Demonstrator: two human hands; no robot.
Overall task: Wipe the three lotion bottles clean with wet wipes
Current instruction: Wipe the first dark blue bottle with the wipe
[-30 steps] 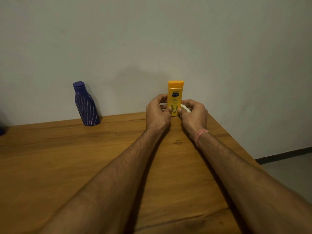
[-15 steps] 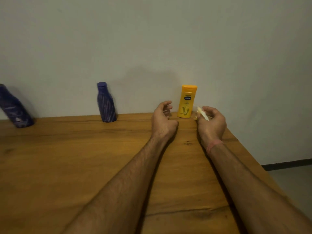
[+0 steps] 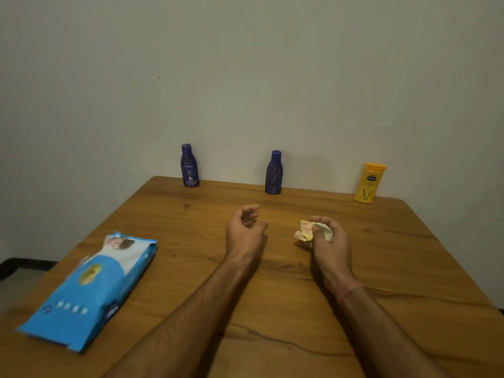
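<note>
along the far edge of the table, against the wall, stand three bottles well apart from one another: a blue bottle at upper centre-left, a second blue bottle at centre, and a yellow bottle toward the upper right. all three are upright with caps on, and neither hand touches any of them.

lower in the frame, right of centre, the right hand has its fingers curled around a crumpled wipe, bunched and pale with a yellowish tint, poking out on the hand's left side. the left hand sits just left of it, fingers loosely curled, holding nothing; the two hands are near each other but apart.

as a judgement, the task looks late or at a pause between bottles: the wipe is used and wadded, and every bottle is set down in a row, but the frame cannot show which bottles are clean, since no dirt or sheen is readable at this distance. what remains may be wiping any untouched bottle or discarding the wipe.

at lower left lies the wipe pack, a blue soft pouch flat on the table, well apart from the hands. its flap state and contents cannot be told. the bottles' contents are hidden too.
</note>
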